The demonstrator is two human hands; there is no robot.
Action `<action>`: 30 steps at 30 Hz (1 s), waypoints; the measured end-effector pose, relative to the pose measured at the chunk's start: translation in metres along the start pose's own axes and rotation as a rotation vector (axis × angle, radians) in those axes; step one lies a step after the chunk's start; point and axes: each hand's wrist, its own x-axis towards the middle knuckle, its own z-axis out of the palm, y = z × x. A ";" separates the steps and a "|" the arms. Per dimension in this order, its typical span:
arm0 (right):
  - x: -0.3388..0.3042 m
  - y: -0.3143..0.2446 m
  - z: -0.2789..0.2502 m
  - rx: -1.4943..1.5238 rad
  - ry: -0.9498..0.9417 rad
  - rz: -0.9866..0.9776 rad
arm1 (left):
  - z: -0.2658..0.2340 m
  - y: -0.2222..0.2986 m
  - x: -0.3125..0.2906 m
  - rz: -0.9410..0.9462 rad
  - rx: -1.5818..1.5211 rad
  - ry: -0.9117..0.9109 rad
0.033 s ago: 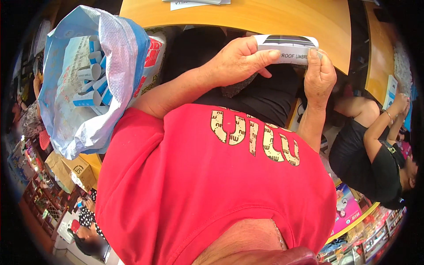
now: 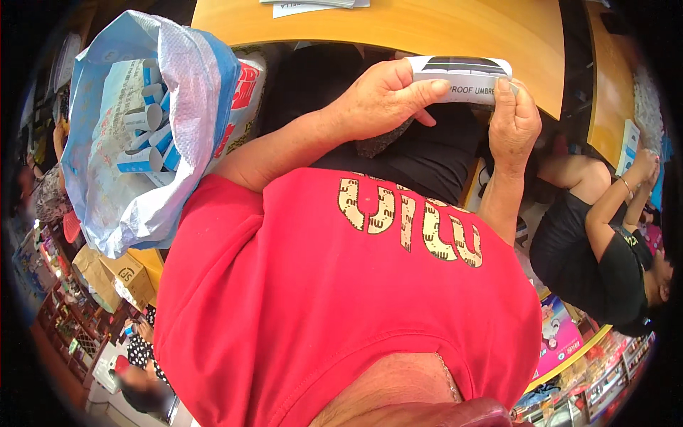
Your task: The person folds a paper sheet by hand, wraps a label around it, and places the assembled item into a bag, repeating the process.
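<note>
Both of my hands hold a small white printed paper sleeve (image 2: 462,75) with a dark band along its top, just in front of the curved edge of an orange wooden table (image 2: 398,28). My left hand (image 2: 384,96) grips its left end, thumb laid across the front. My right hand (image 2: 514,121) pinches its right end from below. A grey patterned piece (image 2: 380,146) peeks out under my left hand. Black cloth (image 2: 427,164) lies on my lap beneath, above my red shirt (image 2: 320,285).
At my left stands an open white and blue woven sack (image 2: 192,107) with several blue and white rolled sleeves (image 2: 146,117) inside. White papers (image 2: 313,6) lie on the table. A person in black (image 2: 605,263) crouches at the right. Cardboard boxes (image 2: 121,274) sit lower left.
</note>
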 end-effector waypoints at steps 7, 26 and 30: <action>0.000 -0.003 -0.004 -0.021 -0.015 -0.028 | 0.001 0.005 -0.001 -0.078 -0.016 0.058; 0.007 -0.010 -0.010 0.078 -0.044 0.031 | 0.007 0.009 -0.001 -0.114 -0.291 0.147; 0.007 -0.011 -0.017 0.244 -0.132 0.100 | 0.006 0.015 0.000 -0.110 -0.297 0.135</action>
